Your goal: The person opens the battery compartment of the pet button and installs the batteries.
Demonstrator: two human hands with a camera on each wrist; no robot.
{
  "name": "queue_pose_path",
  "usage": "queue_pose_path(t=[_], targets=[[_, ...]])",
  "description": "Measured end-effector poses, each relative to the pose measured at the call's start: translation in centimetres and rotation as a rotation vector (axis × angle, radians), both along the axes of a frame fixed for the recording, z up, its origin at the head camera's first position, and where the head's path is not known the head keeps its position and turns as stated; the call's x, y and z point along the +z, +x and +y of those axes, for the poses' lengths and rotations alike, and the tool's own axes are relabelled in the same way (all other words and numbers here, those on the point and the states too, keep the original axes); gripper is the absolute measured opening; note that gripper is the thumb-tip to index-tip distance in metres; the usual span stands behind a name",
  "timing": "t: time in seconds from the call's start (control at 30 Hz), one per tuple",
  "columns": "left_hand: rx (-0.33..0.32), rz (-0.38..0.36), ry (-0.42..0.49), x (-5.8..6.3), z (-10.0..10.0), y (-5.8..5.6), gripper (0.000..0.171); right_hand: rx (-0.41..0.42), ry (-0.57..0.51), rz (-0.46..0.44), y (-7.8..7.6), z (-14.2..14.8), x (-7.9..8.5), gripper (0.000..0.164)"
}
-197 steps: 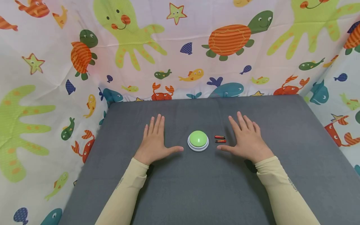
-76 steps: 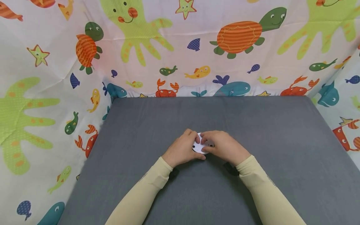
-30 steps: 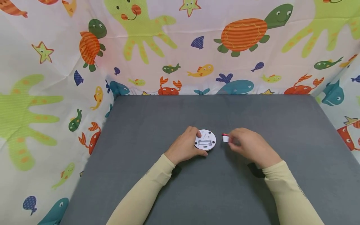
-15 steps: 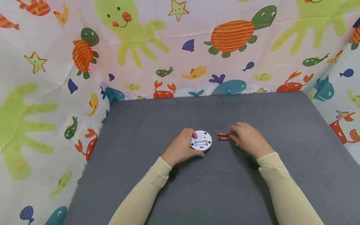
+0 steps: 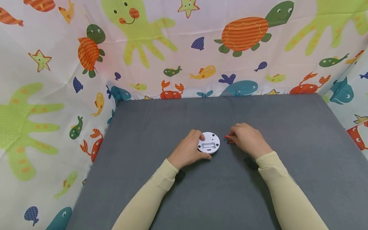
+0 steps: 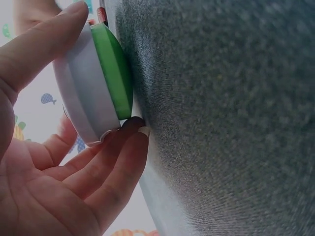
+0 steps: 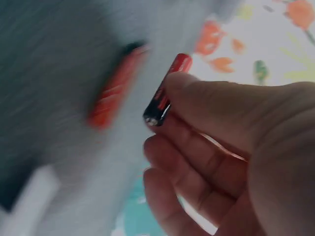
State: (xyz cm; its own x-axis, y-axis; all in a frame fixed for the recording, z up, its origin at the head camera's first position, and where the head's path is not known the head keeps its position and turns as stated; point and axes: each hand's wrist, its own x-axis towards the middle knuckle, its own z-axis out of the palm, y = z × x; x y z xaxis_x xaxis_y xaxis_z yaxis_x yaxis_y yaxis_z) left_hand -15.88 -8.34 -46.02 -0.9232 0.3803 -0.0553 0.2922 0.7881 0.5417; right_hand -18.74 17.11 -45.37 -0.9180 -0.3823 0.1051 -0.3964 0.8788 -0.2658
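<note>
My left hand (image 5: 189,149) grips a round white push button (image 5: 211,147) by its rim. It lies turned over, its white underside and uncovered battery compartment facing up in the head view. In the left wrist view its green dome (image 6: 114,73) faces the grey table, with fingers under the edge. To the right, my right hand (image 5: 248,139) pinches a small red and black battery (image 7: 168,89) between thumb and fingers. A second red battery (image 7: 117,91), blurred in the right wrist view, lies on the table beside that hand.
Grey cloth covers the table (image 5: 184,198). A blurred white piece (image 7: 34,201) shows at the lower left of the right wrist view; its kind is unclear. A curtain (image 5: 178,48) printed with sea animals hangs behind and at both sides.
The button, earlier green side up, is turned over. My right hand carried a white cover off to the right, beyond the batteries, and now pinches one battery. My left hand keeps its grip.
</note>
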Motion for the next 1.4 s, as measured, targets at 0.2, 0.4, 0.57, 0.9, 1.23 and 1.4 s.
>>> queue_pose_path(t=[0.2,0.4,0.57,0.9,1.23,1.4], targets=[[-0.016,0.015,0.006,0.2,-0.1,0.0,0.068,0.15,-0.077,0.129,2.2,-3.2,2.2,0.011],[-0.031,0.023,0.006,0.4,-0.1,0.0,0.068,0.217,-0.092,0.149,3.0,-4.8,1.5,0.012],[-0.038,0.016,0.02,0.3,-0.1,0.0,0.067,0.239,-0.129,0.192,2.9,-5.3,0.6,0.012],[-0.039,0.02,0.014,0.3,-0.1,0.0,0.068,0.128,-0.211,0.115,2.8,-5.3,0.4,0.012],[-0.024,0.03,-0.001,0.1,0.0,0.1,0.067,-0.11,-0.361,-0.141,2.5,-5.2,0.3,0.03],[-0.034,0.064,0.013,0.0,0.1,0.1,0.066,-0.164,-0.386,-0.196,2.3,-5.5,0.0,0.043]])
